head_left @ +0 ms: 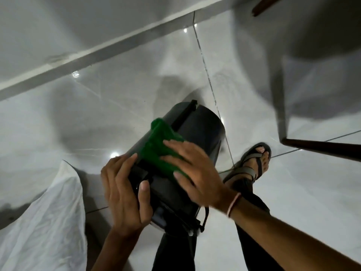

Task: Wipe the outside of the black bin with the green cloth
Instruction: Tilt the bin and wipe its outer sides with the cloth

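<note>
We look down on a pale glossy tiled floor [121, 94], the largest thing in view, with a white sheet [45, 222] bunched at the near left and a dark furniture leg [322, 148] crossing at the right. Our sandalled foot [254, 163] stands on the tiles just right of the work.

The black bin [197, 132] lies tipped over in the middle, lifted off the floor as far as we can judge, its long axis running from the near end at our lap up and away to the far right, where the base points. Its curved side faces up at us.

The green cloth [156, 147] is spread on that upper side, about midway along the body, and trails toward the far left edge.

Our right hand [193, 169] lies flat on the cloth, fingers splayed and pointing left across the bin, palm pressing down rather than gripping; it closes on nothing (only pins the cloth to the plastic). The wrist comes in from the near right, so the unwiped length of the barrel lies ahead along the axis toward the far right.

Our left hand [125, 192] curls round the near end of the bin, thumb over the rim part, fingers wrapped behind, steadying it firmly.
</note>
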`<state>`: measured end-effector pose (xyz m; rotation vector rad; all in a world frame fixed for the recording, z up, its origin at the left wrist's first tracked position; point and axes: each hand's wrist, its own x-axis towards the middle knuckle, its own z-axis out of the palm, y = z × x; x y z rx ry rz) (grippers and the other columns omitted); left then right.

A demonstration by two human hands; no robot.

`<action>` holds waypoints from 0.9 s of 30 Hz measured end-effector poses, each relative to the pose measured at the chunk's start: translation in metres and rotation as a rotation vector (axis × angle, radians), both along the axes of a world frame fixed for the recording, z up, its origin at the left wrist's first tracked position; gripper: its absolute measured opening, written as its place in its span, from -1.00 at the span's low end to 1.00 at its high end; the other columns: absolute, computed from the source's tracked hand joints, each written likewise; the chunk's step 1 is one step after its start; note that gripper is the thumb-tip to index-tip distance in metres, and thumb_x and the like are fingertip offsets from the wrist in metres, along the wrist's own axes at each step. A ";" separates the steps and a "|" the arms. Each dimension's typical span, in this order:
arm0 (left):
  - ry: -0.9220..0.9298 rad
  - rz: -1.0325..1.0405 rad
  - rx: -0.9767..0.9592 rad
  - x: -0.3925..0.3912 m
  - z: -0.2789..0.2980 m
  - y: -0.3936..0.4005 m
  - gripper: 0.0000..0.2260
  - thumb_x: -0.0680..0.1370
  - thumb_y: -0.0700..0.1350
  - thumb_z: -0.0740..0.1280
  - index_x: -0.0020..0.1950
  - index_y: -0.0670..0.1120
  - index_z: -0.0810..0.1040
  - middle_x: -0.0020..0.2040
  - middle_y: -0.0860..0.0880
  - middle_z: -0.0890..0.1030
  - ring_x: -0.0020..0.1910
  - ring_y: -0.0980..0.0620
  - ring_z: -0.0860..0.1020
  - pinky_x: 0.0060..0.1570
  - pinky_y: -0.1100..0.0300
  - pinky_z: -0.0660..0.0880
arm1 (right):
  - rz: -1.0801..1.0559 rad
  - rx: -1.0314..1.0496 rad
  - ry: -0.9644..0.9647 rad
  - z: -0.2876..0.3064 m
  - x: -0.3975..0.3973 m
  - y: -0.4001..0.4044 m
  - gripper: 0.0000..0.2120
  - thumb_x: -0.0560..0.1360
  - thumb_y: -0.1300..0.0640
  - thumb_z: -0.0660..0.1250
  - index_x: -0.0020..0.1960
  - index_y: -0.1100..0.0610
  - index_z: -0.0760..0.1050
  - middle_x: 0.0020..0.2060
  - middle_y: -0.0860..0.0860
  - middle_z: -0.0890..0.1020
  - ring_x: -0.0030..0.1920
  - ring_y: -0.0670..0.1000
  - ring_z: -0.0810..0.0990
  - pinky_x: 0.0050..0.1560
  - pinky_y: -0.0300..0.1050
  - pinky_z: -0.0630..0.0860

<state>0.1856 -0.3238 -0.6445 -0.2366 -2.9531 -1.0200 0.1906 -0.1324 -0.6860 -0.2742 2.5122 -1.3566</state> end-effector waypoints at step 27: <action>-0.038 0.309 -0.063 -0.011 0.005 0.006 -0.67 0.75 -0.05 0.04 0.10 -0.21 0.51 0.05 -0.20 0.57 0.10 -0.03 0.41 0.26 0.24 0.26 | 0.060 -0.089 0.016 0.000 -0.036 -0.007 -0.63 0.65 -0.10 0.18 0.41 -0.08 0.53 0.54 0.02 0.47 0.59 0.04 0.37 0.62 0.05 0.20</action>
